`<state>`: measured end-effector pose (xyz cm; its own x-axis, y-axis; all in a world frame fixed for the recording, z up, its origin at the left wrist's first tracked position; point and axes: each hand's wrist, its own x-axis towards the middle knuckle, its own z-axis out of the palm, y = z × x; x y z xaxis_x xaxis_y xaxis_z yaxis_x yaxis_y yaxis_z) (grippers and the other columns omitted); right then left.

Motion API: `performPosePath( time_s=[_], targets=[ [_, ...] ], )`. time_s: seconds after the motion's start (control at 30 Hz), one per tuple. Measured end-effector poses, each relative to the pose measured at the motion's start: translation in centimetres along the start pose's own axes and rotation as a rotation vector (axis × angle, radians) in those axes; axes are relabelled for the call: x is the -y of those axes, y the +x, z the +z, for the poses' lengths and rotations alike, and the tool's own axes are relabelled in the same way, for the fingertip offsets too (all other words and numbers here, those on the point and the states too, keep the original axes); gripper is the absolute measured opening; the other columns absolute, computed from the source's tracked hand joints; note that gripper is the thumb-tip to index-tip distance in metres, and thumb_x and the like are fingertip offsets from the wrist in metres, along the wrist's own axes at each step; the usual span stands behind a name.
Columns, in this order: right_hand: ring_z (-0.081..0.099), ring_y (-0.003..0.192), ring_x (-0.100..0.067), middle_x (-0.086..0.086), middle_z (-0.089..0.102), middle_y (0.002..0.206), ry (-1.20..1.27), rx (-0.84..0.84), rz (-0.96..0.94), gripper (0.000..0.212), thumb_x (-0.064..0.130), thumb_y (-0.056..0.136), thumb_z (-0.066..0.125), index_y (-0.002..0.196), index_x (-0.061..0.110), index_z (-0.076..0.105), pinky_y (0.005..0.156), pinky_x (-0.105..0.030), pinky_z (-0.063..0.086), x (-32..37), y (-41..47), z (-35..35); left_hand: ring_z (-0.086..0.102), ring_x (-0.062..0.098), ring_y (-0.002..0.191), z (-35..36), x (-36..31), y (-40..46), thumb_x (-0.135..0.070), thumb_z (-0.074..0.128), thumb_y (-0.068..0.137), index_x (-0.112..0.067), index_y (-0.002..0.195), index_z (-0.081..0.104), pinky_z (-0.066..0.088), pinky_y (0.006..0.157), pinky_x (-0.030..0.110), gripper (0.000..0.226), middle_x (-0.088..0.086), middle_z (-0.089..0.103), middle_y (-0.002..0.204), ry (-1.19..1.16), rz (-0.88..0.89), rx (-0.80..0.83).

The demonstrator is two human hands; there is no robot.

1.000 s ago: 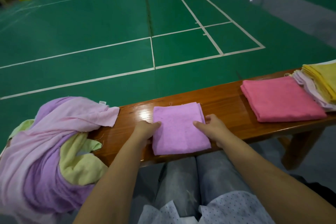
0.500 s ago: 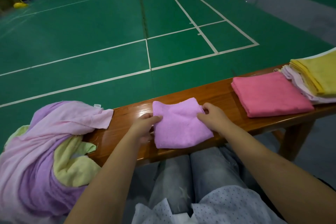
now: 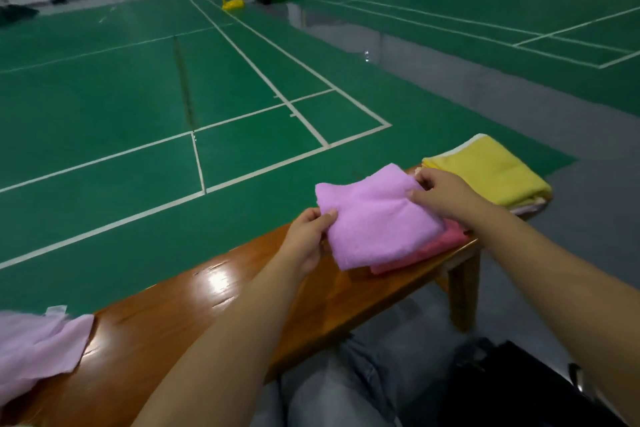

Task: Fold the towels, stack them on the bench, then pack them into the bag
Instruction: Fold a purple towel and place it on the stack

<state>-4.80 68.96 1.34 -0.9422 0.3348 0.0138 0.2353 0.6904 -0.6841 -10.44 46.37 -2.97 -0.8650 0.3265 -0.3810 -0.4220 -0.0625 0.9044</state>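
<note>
Fingers (image 3: 329,215) of my left hand (image 3: 304,236) pinch the near-left corner of the folded purple towel (image 3: 377,218), thumb on top; my right hand (image 3: 440,198) pinches its far-right edge the same way. Both grips closed on cloth, nothing else held. Towel hangs between the hands just over the pink towel (image 3: 436,246), which lies folded on the counter (image 3: 214,308); cannot tell whether the purple one already touches it. Step in hand, as I judge it: stack purple on pink. To do it well: lower flat, line the edges up with the pink ones, let go with both hands together so the fold does not spring open, then press once. Purple now sits skewed and overhangs pink toward me, so it likely needs a nudge away from me. Just beyond, a yellow towel (image 3: 491,173) tops a second stack near the counter's end; keep the right hand off it. Unfolded pale purple cloth (image 3: 38,347) waits at the left end. A dark object (image 3: 519,388), possibly the bag, sits by my right knee.
</note>
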Motion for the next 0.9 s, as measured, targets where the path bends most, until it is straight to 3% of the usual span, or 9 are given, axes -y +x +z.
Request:
performPosePath(
  time_s=[0.13,0.2,0.3,0.4,0.5,0.6,0.7,0.9],
  targets=[
    [0.05,0.078,-0.025,-0.002,0.054,0.073,-0.112,-0.02,0.095,0.019,0.017,0.088,0.06,0.074,0.018,0.048,0.06,-0.031,0.023,-3.0,2.4,-1.0,0.053,0.02,0.074,3.8,-0.3,3.3,-0.013,0.06,0.093,-0.01,0.085,0.051,0.044,0.059,0.032,0.013,0.007,0.059,0.084,0.012,-0.031,-0.022],
    [0.056,0.09,-0.031,-0.011,0.063,0.09,-0.264,0.026,0.138,0.009,0.021,0.091,0.058,0.085,0.016,0.054,0.063,-0.031,0.027,-4.6,3.3,-0.4,0.052,0.018,0.069,4.9,0.3,4.5,-0.011,0.058,0.094,-0.009,0.086,0.052,0.042,0.055,0.03,0.01,0.006,0.059,0.083,0.031,-0.074,-0.046],
    [0.056,0.11,-0.032,-0.019,0.061,0.119,-0.448,0.11,0.209,0.028,0.022,0.093,0.054,0.114,0.004,0.055,0.08,-0.031,0.04,-6.7,4.1,0.9,0.055,0.02,0.073,6.0,1.4,4.8,-0.015,0.059,0.094,-0.012,0.097,0.053,0.046,0.064,0.031,0.007,0.007,0.06,0.089,0.096,-0.202,-0.049],
    [0.056,0.113,-0.032,-0.02,0.059,0.121,-0.48,0.109,0.253,0.029,0.018,0.093,0.053,0.117,0.001,0.05,0.084,-0.031,0.043,-7.2,3.8,1.8,0.058,0.028,0.102,5.9,2.6,4.2,-0.025,0.073,0.084,-0.016,0.126,0.042,0.054,0.082,0.044,0.053,0.006,0.056,0.119,0.215,-0.248,-0.027],
    [0.057,0.111,-0.033,-0.021,0.059,0.119,-0.482,0.081,0.256,0.033,0.016,0.093,0.054,0.121,0.001,0.047,0.082,-0.031,0.043,-7.0,3.5,2.3,0.053,0.033,0.116,5.6,3.1,3.5,-0.018,0.078,0.077,-0.021,0.143,0.025,0.057,0.08,0.046,0.085,0.007,0.044,0.138,0.328,-0.229,-0.047],
    [0.051,0.116,-0.034,-0.018,0.052,0.127,-0.488,0.015,0.215,0.04,0.021,0.092,0.055,0.127,0.006,0.046,0.089,-0.035,0.043,-5.5,2.6,2.1,0.057,0.031,0.11,5.3,2.7,2.6,-0.009,0.072,0.083,-0.023,0.141,0.026,0.06,0.069,0.041,0.075,0.009,0.045,0.136,0.344,-0.243,-0.051],
    [0.042,0.121,-0.034,-0.014,0.047,0.131,-0.456,-0.133,0.1,0.043,0.026,0.091,0.057,0.13,0.012,0.049,0.096,-0.04,0.04,-2.8,0.6,2.8,0.064,0.022,0.092,3.6,2.7,1.2,-0.009,0.068,0.086,-0.023,0.142,0.026,0.06,0.066,0.033,0.071,0.013,0.058,0.12,0.334,-0.257,-0.064],
    [0.048,0.12,-0.027,-0.01,0.052,0.128,-0.111,0.099,-0.183,0.039,0.024,0.091,0.059,0.128,0.014,0.052,0.1,-0.035,0.037,5.0,-5.3,9.4,0.065,0.021,0.098,-5.9,3.3,-5.0,-0.021,0.061,0.093,-0.02,0.136,0.034,0.058,0.068,0.033,0.05,0.009,0.057,0.119,0.181,-0.156,-0.14]
  ],
)
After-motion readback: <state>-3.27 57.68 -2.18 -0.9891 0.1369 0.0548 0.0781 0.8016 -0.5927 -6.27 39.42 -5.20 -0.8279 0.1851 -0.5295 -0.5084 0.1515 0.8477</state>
